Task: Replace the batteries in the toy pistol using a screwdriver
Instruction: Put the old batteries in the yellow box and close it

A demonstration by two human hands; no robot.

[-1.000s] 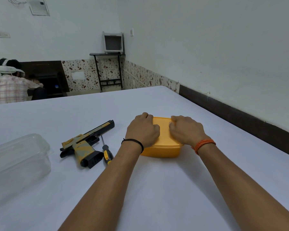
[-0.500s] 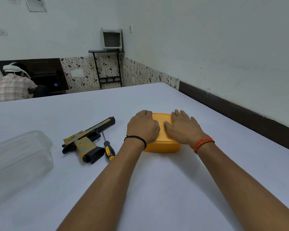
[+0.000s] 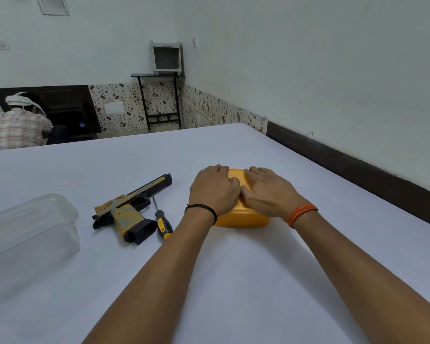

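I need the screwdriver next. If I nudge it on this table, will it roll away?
Probably a little. The screwdriver has a rounded handle and thin round shaft, and the white table looks smooth and flat. The toy pistol lies close beside it and would likely stop a leftward roll. It looks small and light.

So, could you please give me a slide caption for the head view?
Both hands, left and right, rest on a yellow box; toy pistol and screwdriver lie beside it.

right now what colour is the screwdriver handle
Black with yellow patches on the screwdriver, seen in the head view.
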